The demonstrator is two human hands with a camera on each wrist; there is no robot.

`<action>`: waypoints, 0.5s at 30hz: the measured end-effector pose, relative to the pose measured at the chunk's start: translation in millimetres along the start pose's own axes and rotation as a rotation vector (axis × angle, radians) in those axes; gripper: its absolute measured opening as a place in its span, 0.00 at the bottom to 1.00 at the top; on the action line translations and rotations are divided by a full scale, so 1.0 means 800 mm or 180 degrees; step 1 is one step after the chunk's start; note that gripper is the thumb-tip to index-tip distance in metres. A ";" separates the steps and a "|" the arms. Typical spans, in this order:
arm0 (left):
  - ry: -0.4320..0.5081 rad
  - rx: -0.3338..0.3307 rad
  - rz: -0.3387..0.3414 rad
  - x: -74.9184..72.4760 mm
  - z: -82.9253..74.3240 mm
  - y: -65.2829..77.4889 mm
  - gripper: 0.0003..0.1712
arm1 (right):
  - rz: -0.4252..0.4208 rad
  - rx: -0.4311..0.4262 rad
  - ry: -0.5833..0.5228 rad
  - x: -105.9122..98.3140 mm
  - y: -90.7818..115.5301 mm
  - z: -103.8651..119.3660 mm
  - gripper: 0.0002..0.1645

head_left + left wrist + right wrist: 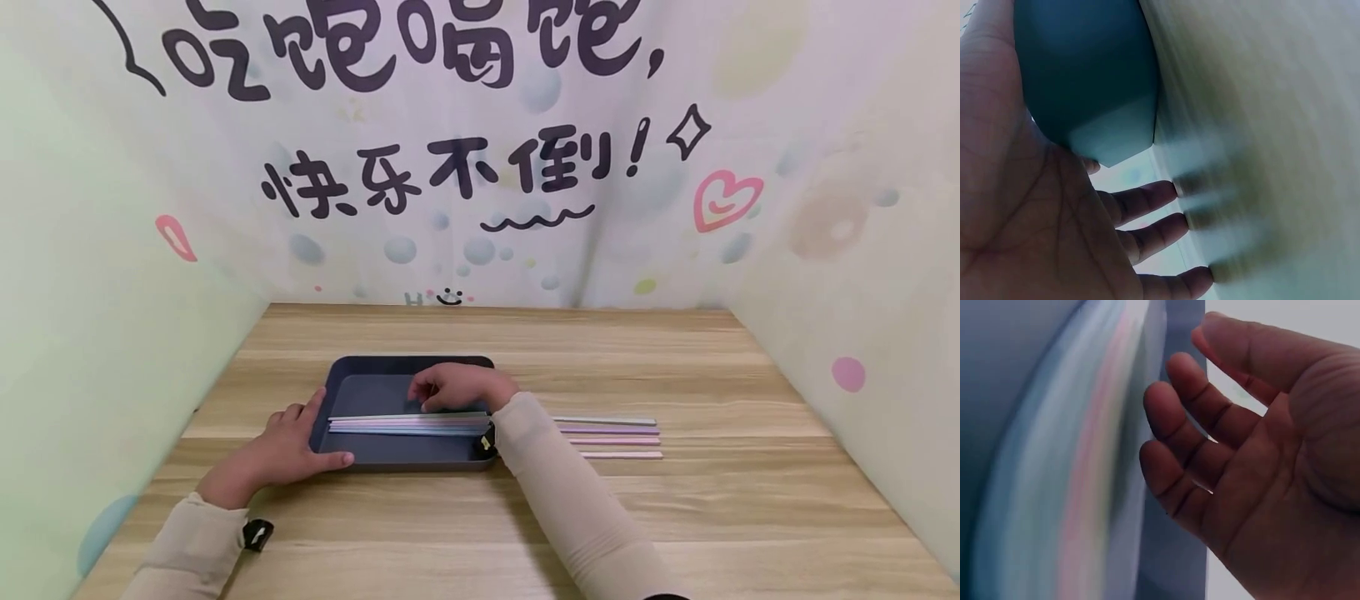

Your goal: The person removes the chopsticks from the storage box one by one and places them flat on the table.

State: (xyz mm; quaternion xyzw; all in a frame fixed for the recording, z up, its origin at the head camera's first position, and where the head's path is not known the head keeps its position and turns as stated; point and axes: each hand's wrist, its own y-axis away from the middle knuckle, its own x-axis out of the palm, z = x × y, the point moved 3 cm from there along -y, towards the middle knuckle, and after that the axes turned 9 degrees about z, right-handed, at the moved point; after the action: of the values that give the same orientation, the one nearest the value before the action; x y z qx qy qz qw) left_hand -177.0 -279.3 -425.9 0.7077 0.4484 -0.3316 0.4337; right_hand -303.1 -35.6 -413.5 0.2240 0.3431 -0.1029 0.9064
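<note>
A dark grey tray [372, 392] lies on the table, with a bundle of thin pastel sticks [405, 425], resembling chopsticks, lying across it. My left hand [285, 446] rests against the tray's left end, fingers along the side and thumb stretched at the front corner. In the left wrist view its fingers look straight beside the tray wall [1091, 81]. Above the back part of the tray, just behind the bundle, hovers my right hand [461, 386]. Its fingers are loosely bent with nothing between them in the right wrist view, apart from the blurred sticks [1085, 462].
Several more pastel sticks [615, 430] lie side by side on the wooden table [712, 500] right of the tray, partly hidden by my right forearm. Printed cloth walls [450, 267] enclose the table at the back and both sides.
</note>
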 end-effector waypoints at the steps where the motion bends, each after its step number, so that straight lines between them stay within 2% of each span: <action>1: 0.0003 0.0002 -0.0006 0.000 0.000 0.000 0.72 | 0.0010 -0.0005 -0.0005 0.003 -0.002 -0.002 0.10; 8: 0.0023 -0.0024 0.0045 -0.001 -0.003 0.002 0.72 | -0.0080 0.0054 -0.0070 0.017 -0.011 -0.014 0.08; 15: -0.0001 -0.0014 0.0025 -0.002 -0.004 0.004 0.72 | -0.0120 0.0031 -0.0071 0.017 -0.011 -0.014 0.08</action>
State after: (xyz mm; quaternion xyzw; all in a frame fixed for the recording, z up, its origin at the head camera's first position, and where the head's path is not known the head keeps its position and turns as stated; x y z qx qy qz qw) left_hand -174.8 -277.8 -422.3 0.7085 0.4463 -0.3289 0.4367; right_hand -302.5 -38.7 -433.1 0.2208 0.3367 -0.1241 0.9069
